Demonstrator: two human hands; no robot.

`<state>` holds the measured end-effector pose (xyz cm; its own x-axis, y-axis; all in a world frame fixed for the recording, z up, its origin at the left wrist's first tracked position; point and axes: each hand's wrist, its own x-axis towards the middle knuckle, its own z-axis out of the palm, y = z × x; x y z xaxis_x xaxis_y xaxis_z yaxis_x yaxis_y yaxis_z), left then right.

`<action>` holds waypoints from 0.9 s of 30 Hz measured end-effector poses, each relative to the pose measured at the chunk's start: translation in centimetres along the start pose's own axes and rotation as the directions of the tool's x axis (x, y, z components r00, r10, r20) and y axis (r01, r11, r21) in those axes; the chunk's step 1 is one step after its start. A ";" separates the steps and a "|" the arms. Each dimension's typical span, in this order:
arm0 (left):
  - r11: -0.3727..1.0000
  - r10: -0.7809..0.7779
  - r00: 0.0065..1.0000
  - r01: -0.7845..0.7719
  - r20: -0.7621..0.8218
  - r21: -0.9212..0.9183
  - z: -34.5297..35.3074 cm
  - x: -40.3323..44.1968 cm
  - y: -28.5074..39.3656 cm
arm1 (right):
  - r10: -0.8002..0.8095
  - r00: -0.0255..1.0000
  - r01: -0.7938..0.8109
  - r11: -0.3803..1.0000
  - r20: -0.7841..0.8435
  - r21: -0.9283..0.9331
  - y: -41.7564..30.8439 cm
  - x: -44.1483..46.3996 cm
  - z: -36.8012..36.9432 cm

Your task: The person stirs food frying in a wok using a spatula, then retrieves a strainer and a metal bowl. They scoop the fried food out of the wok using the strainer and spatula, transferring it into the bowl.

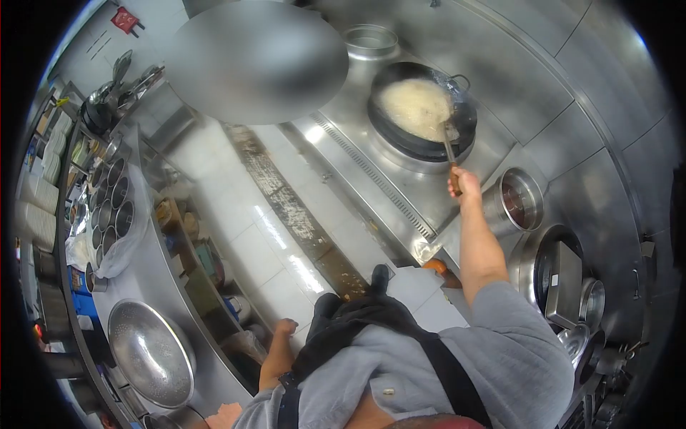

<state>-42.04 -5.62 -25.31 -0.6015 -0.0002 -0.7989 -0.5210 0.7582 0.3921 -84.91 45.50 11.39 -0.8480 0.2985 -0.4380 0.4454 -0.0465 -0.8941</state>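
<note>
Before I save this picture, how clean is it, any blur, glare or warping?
Head view: strong fisheye bending, with curved walls and black corners; a large grey blur hides the upper left of centre; glare streaks on the floor tiles and bright highlights on the steel counter; the colander shines too.

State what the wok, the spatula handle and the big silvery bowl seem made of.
Wok: metal, probably iron or steel; its wall is blackened. Handle: brown, likely wood, finish unclear. Bowl: polished metal, perhaps stainless steel, silvery with bright highlights.
</note>
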 end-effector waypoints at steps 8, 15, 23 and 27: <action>0.993 0.030 1.000 -0.029 -0.009 0.114 -2.3 -2.2 0.7 | -0.026 0.994 0.010 0.987 0.102 0.162 0.3 -0.9 3.1; 0.992 -0.028 0.998 0.021 -0.051 -0.126 -0.9 -1.1 0.7 | -0.178 0.975 0.197 0.969 0.132 -0.150 -3.1 -7.1 -0.6; 0.981 0.073 0.997 -0.075 -0.018 -0.181 -0.2 -0.8 0.3 | -0.346 0.928 0.361 0.736 0.141 -0.572 -5.1 -12.8 -5.7; 0.886 0.408 0.913 -0.396 -0.001 0.243 0.8 0.9 -3.8 | -0.536 0.814 0.430 0.295 0.225 -0.853 -5.6 -15.5 -8.6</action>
<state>-40.16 -7.97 -27.90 -0.7626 0.3085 -0.5685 -0.0760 0.8301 0.5524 -71.72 49.34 23.97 -0.9934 0.0535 0.1015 0.0120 0.9281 -0.3722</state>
